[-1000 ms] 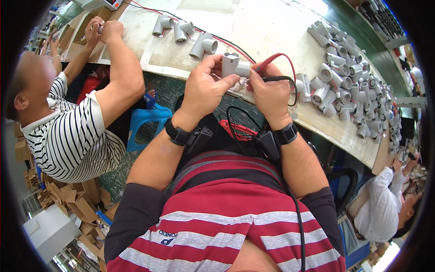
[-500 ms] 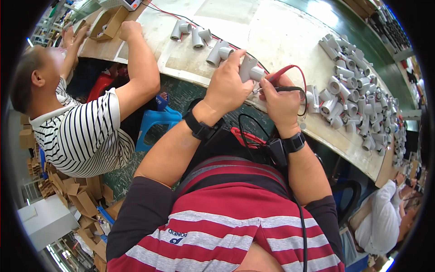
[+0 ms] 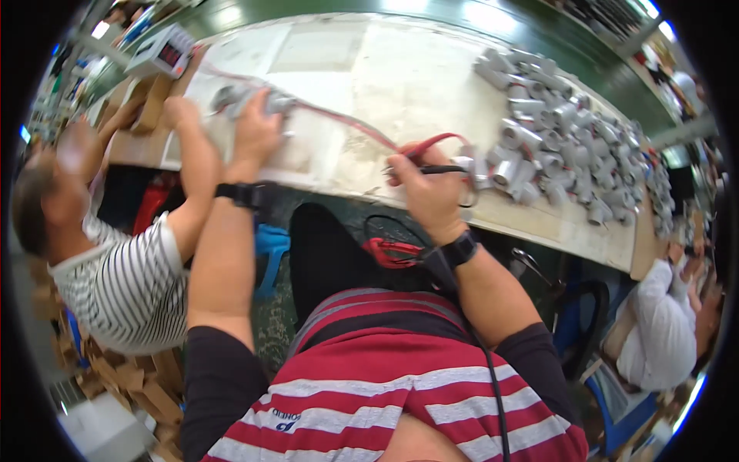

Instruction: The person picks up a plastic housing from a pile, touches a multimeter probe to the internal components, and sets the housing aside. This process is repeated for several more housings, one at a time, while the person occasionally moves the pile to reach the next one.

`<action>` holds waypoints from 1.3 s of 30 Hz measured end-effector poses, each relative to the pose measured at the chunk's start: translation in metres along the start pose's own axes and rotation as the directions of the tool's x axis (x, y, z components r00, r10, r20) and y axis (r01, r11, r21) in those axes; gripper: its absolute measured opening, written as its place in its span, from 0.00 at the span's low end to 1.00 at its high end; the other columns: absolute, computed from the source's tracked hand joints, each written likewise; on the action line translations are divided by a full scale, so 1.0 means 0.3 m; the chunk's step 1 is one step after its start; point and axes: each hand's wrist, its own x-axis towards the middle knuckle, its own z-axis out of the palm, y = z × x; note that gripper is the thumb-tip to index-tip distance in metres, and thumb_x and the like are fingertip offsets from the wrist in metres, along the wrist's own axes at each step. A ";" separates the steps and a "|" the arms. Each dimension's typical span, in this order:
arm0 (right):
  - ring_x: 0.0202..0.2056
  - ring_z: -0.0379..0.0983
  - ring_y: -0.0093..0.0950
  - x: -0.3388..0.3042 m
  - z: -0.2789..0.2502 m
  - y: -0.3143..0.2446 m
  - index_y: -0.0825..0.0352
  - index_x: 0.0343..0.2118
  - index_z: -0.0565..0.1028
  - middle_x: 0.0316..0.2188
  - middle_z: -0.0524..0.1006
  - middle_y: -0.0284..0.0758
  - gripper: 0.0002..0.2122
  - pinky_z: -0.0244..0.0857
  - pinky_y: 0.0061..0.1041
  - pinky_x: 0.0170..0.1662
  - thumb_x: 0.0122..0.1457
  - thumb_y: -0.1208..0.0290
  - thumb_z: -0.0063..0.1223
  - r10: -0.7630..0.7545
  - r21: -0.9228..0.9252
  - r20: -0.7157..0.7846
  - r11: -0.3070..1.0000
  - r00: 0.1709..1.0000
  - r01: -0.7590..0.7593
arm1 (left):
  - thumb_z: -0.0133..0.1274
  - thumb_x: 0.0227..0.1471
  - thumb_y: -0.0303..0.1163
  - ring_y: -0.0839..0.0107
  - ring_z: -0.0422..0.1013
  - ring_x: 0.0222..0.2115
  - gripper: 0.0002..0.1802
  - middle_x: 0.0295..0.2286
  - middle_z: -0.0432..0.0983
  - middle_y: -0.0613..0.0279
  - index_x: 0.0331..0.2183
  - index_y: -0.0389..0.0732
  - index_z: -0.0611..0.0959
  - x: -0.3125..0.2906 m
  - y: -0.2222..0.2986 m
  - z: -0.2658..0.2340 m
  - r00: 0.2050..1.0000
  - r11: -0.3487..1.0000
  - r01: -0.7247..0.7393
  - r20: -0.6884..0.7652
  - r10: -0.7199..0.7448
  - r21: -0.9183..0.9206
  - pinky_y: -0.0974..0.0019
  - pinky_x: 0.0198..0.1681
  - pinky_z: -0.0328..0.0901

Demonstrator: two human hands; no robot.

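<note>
Near side first: red, grey and black striped shirt (image 3: pixel 346 362), a dark cable down its front. Black wristbands (image 3: pixel 462 248) on both arms.

Right hand (image 3: pixel 429 191) is over the front edge of the worktop (image 3: pixel 400 77), closed round red and black leads (image 3: pixel 440 140); the red one loops up and back beside it.

Left hand (image 3: pixel 258 131) is farther out, at the small group of grey pipe fittings (image 3: pixel 230 98) on the left. Motion blur there: can't tell if it grips a fitting or has let go.

Change: half a second ago both hands were together at one fitting. Now they're apart, no fitting between them, leads still in the right. My read: two-handed work on that piece is broken off, and the left is dealing with the group.

A red-and-dark cable run (image 3: pixel 339 117) crosses from the group towards the right hand. Big heap of grey fittings (image 3: pixel 566 127) sits right. Beyond the group, far left: open cardboard box (image 3: pixel 152 106), white instrument box (image 3: pixel 158 50).
</note>
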 end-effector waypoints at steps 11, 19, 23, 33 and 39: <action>0.27 0.77 0.20 -0.036 -0.015 -0.019 0.70 0.38 0.79 0.26 0.80 0.33 0.05 0.71 0.21 0.31 0.61 0.76 0.63 -0.147 -0.165 0.029 0.975 0.989 0.150 | 0.57 0.54 0.26 0.49 0.71 0.52 0.21 0.48 0.77 0.47 0.51 0.38 0.80 0.447 0.513 0.074 0.793 0.822 -0.544 0.218 0.569 -0.168 0.54 0.58 0.66; 0.26 0.76 0.26 -0.011 0.009 -0.025 0.68 0.34 0.77 0.25 0.78 0.36 0.03 0.70 0.26 0.33 0.60 0.77 0.61 -0.395 -0.341 0.013 0.862 0.919 0.375 | 0.58 0.50 0.23 0.53 0.72 0.54 0.31 0.53 0.73 0.51 0.57 0.47 0.78 0.604 1.022 0.396 0.480 0.719 -0.629 0.579 0.659 -0.296 0.55 0.58 0.67; 0.26 0.75 0.24 -0.004 0.005 -0.015 0.68 0.35 0.77 0.25 0.77 0.36 0.04 0.70 0.25 0.33 0.60 0.77 0.62 -0.383 -0.320 -0.006 0.876 0.924 0.361 | 0.61 0.49 0.28 0.51 0.73 0.51 0.31 0.52 0.73 0.48 0.56 0.47 0.77 0.584 1.007 0.431 0.535 0.857 -0.485 0.715 0.450 -0.175 0.55 0.55 0.69; 0.28 0.75 0.19 -0.011 0.016 0.003 0.68 0.37 0.78 0.26 0.79 0.31 0.04 0.69 0.22 0.31 0.61 0.77 0.62 -0.271 -0.245 0.031 0.931 0.962 0.270 | 0.70 0.45 0.36 0.49 0.75 0.45 0.33 0.44 0.77 0.45 0.52 0.40 0.77 0.343 0.608 0.088 0.890 0.953 0.020 0.439 0.120 -0.302 0.56 0.51 0.70; 0.29 0.79 0.23 -0.003 0.026 -0.055 0.70 0.40 0.78 0.31 0.82 0.35 0.06 0.76 0.22 0.31 0.62 0.77 0.61 0.056 -0.075 -0.074 0.995 0.996 -0.062 | 0.67 0.51 0.27 0.72 0.77 0.39 0.33 0.41 0.80 0.58 0.58 0.36 0.75 -0.087 0.451 -0.168 0.847 0.568 0.487 0.517 -0.122 -0.663 0.70 0.44 0.72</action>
